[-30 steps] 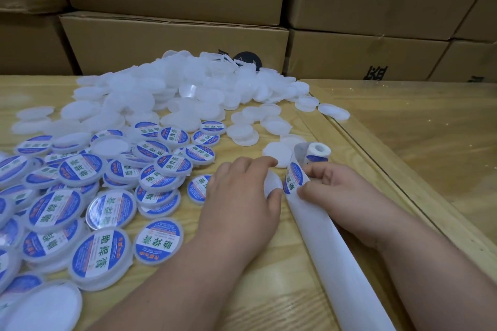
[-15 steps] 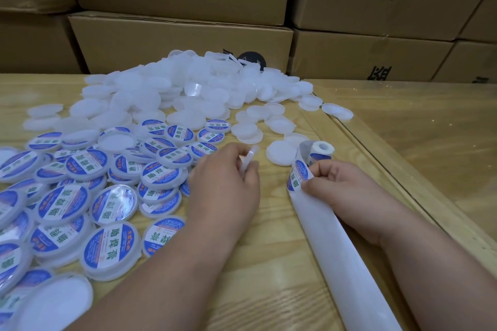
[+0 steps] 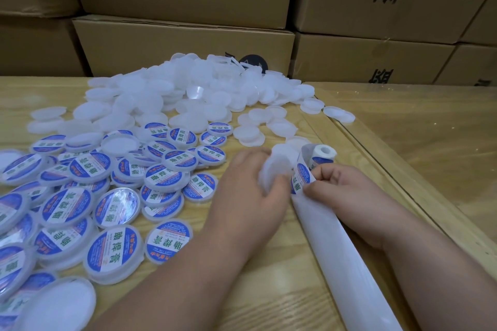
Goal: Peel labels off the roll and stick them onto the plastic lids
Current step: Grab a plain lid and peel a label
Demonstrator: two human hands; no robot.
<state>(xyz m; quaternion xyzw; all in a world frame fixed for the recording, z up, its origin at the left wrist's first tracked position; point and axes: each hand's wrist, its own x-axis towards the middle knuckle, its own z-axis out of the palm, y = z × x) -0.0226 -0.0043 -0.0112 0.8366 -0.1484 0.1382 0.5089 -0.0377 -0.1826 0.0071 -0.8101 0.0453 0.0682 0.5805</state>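
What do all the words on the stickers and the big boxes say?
"助焊膏": big green characters on the round blue-and-white labels of the labelled lids, seen upside down from here.
Small red and white print on those labels: too small to read.
Label being peeled off the roll: same design, curled, not fully readable.
Cardboard boxes: large black characters, cut off by the frame, unreadable.

2 bare forearms, no sleeves; hands, left, right, ungloved, ringless
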